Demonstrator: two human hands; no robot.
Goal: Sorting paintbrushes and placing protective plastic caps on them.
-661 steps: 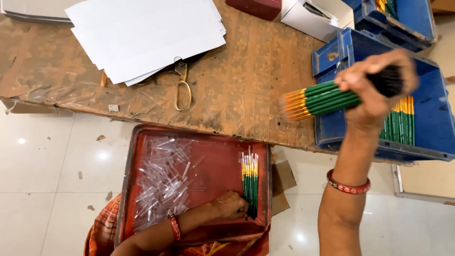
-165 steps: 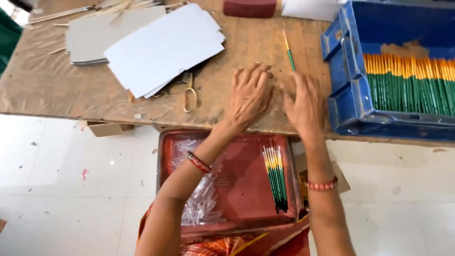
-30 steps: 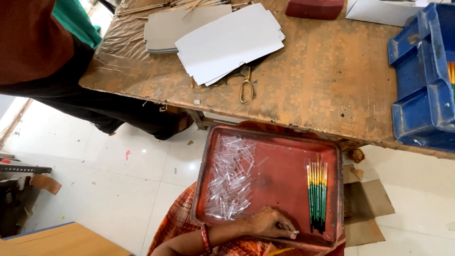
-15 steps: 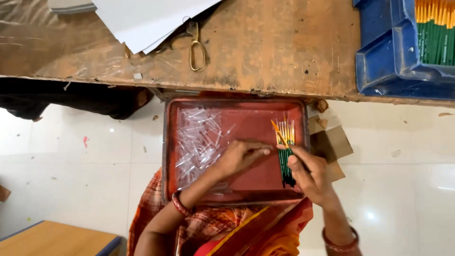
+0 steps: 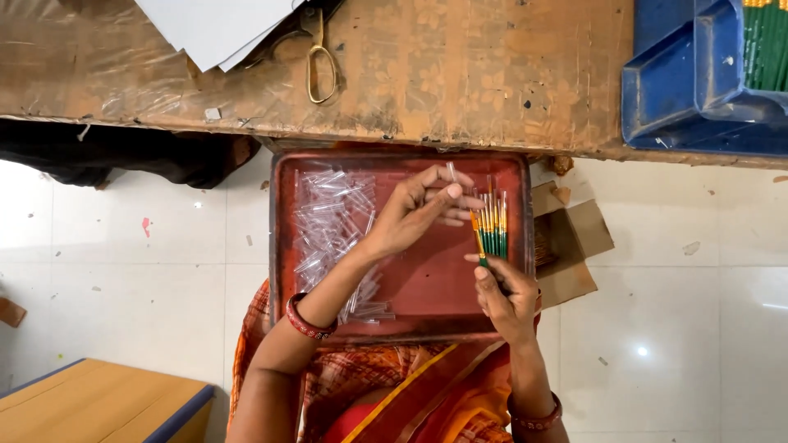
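Paintbrushes [image 5: 492, 230] in red tray [image 5: 410, 308], white tiled floor [image 5: 123, 271]

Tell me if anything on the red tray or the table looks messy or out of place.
Mostly tidy. The small clear plastic tubes lie in a loose, scattered heap across the rectangular red tray's left half, pointing every way, while the green-handled brushes sit lined up at its right. Nothing looks spilled or broken.

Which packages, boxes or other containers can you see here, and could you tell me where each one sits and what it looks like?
Blue plastic crate: top right on the table, holding green brushes.
Brown cardboard box: on the floor right of the tray, flaps open.
Red tray: on the lap, rectangular.
Clear plastic sleeves: heaped in the tray's left half.
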